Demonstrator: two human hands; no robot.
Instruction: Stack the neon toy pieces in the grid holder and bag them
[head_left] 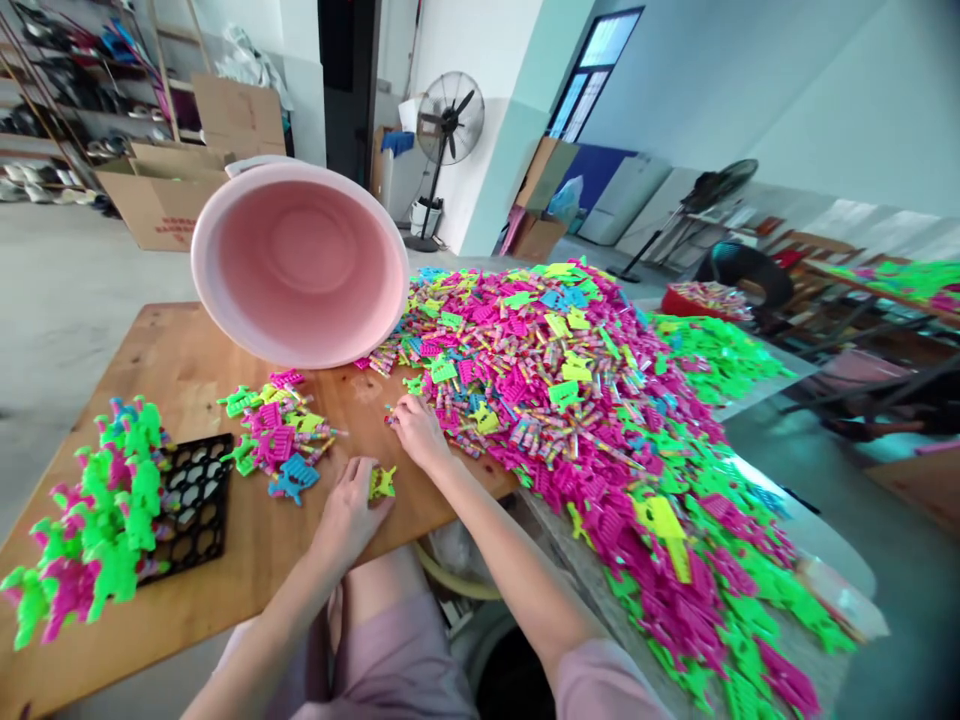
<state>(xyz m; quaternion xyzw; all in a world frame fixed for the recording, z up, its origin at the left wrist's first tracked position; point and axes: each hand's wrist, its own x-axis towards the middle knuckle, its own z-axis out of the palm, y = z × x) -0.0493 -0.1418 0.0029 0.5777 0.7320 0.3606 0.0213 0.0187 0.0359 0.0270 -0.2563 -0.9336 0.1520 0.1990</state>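
Observation:
My left hand [351, 512] is low over the wooden table [277, 570], thumb and fingers curled about a small yellow plastic piece [382, 483]. Fingers pinched, my right hand [420, 432] rests at the near left edge of the big heap [525, 380] of pink, green, yellow and blue plastic pieces and printed tubes. A small multicoloured piece [390, 415] shows at its fingertips; its kind is unclear. Left of my hands lies a small pile [274, 430] of mixed pieces and tubes. A black tray with holes [196, 500] holds several upright green and pink figures [112, 505].
A pink plastic tub [300, 260] lies tipped on its side at the table's back, opening towards me. Loose pieces spread along the right side. Beyond stand cardboard boxes [169, 200], a standing fan [450, 120] and another table with green pieces [900, 280].

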